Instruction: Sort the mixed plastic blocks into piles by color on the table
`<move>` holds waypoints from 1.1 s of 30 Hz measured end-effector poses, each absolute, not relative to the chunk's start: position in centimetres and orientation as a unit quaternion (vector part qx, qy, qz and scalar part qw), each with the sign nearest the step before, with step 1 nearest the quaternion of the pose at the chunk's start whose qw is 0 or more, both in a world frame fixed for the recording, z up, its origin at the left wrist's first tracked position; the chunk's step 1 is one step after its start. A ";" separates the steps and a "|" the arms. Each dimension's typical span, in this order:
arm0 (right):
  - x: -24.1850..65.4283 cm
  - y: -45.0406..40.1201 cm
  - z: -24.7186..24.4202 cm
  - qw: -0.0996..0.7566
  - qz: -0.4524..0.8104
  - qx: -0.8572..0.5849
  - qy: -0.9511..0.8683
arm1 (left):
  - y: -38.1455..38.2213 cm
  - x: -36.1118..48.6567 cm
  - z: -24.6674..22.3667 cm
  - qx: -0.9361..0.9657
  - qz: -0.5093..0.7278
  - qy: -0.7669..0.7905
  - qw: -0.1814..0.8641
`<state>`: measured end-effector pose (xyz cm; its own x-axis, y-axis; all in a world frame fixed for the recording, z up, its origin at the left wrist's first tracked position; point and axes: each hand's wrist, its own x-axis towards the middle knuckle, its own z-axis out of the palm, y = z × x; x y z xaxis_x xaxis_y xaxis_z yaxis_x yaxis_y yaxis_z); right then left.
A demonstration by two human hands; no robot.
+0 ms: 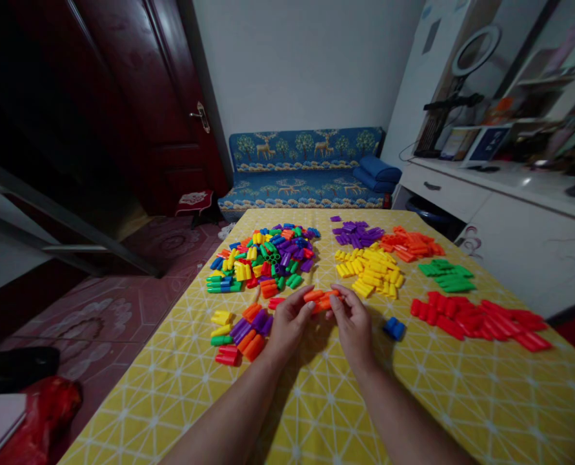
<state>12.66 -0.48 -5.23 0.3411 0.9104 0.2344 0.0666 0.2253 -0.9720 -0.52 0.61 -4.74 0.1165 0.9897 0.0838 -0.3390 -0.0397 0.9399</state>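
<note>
Between my two hands, just over the tablecloth, are orange plastic building pieces [322,301] shaped like joined tubes. The fingers of my left hand [291,318] pinch their left end, and my right hand [353,321] grips their right end. Whether the pieces are fully joined I cannot tell. Left of my left hand lies a small group of purple pieces [242,330], with orange, yellow, green and red ones about it. A blue piece [394,328] rests right of my right hand. Beyond my left hand spreads a mixed-colour heap [272,253].
Sorted piles lie on the right of the yellow table [316,413]: yellow [374,270], purple [357,234], orange [412,244], green [446,276] and red [475,316]. A blue patterned sofa [306,184] stands behind, a white cabinet [514,226] at right.
</note>
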 end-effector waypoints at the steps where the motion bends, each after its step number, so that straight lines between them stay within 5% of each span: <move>1: 12.6 -0.6 -5.1 0.629 0.340 -0.519 -0.469 | 0.6 -0.5 -4.7 0.450 0.560 0.361 0.594; 33: 12.5 -0.9 -4.6 0.651 0.362 -0.496 -0.445 | 1.0 -0.6 -4.8 0.451 0.595 0.382 0.545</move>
<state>12.54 -0.93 -4.63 0.3414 0.9138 0.2201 -0.0306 0.2448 -0.9691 -0.62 1.01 -4.76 -0.0007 0.9928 0.1200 -0.3035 -0.1146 0.9459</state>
